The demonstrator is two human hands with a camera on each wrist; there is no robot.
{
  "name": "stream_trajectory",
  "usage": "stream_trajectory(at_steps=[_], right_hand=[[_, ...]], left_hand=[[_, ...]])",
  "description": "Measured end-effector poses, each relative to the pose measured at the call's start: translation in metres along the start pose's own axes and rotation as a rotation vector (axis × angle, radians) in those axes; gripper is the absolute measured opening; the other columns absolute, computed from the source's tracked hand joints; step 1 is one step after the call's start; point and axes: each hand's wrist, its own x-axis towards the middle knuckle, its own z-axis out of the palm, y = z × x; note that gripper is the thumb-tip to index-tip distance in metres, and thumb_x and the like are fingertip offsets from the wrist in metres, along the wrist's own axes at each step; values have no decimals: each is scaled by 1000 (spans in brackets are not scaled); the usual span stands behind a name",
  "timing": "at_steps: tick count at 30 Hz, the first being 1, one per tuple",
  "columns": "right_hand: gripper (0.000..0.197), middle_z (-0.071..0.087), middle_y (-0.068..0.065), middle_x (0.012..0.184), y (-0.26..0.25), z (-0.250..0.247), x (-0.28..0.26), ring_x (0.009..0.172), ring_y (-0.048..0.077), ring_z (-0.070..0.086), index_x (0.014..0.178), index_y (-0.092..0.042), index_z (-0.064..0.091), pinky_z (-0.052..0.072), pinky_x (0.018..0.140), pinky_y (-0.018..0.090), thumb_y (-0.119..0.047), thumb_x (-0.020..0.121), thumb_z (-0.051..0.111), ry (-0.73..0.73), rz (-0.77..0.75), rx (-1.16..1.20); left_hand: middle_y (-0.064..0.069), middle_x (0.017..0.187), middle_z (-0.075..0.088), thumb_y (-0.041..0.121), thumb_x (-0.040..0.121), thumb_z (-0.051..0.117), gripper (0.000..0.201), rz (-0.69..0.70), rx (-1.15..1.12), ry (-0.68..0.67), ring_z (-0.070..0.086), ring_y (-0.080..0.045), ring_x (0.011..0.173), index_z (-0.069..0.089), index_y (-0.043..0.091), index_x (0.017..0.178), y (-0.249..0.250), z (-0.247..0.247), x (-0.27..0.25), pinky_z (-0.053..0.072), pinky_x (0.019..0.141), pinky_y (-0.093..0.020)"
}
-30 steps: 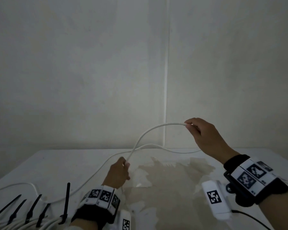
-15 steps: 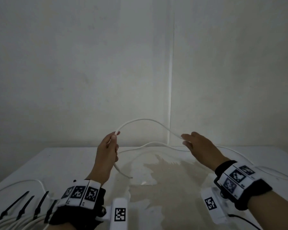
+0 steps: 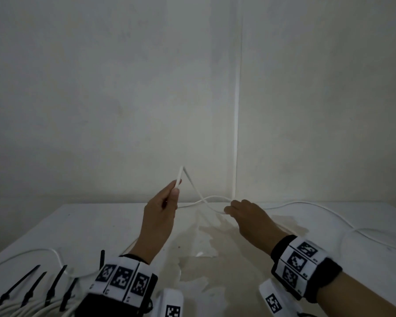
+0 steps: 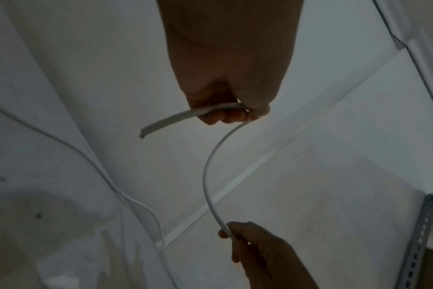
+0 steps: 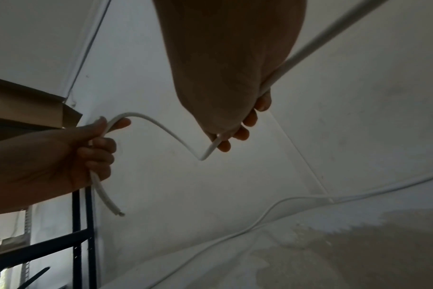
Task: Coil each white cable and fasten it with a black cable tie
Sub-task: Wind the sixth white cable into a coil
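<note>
My left hand is raised above the table and grips a white cable near its cut end, which sticks out below the fist. From there the white cable bends sharply down to my right hand, whose fingers are curled round it. Past the right hand the white cable trails off to the right over the table. Several black cable ties lie at the front left on a bunch of other white cables.
The white table has a worn, stained patch in the middle and stands against a pale wall. Another white cable loops at the left. A metal shelf frame and a cardboard box stand off to the side.
My left hand has risen and moved right with the cable end. My right hand has dropped lower and come closer to the left, so the arc between them has tightened into a sharp bend.
</note>
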Motion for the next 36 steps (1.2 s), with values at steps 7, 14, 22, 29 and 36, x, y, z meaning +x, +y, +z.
stream_trajectory(at_steps=[7,14,22,29,36], right_hand=[[16,54,-6,57,-12,2,1,48,15,49,72,-19,64,32,45,21,-4,71,62,167,-179,87],[27,56,-2,69,-30,-11,18,67,13,32,77,-17,55,19,61,25,5,73,40,346,-303,140],[28,57,5,69,-27,-27,32,59,12,45,76,-9,66,29,56,28,-22,84,43,289,-180,463],[18,50,1,81,-29,-36,27,70,13,44,88,0,63,33,62,14,-8,93,48,64,82,790],[22,55,-3,73,-44,-50,11,66,12,46,79,-20,59,37,65,31,-28,95,46,-134,121,831]], left_hand=[[4,59,37,10,97,38,25,-46,35,-56,33,-9,53,62,18,100,-10,-4,6,29,45,-11],[13,72,51,20,97,42,26,-6,220,-155,47,-1,62,62,18,113,-15,-2,2,38,59,-4],[13,68,67,30,87,36,40,-145,104,-411,54,-2,62,69,13,71,-6,2,-4,40,62,-17],[17,51,51,33,98,35,42,-188,20,-436,40,3,49,68,14,80,5,1,-14,30,51,-8],[8,63,50,29,97,37,35,-127,57,-481,46,7,51,64,16,79,13,-5,-24,33,54,-6]])
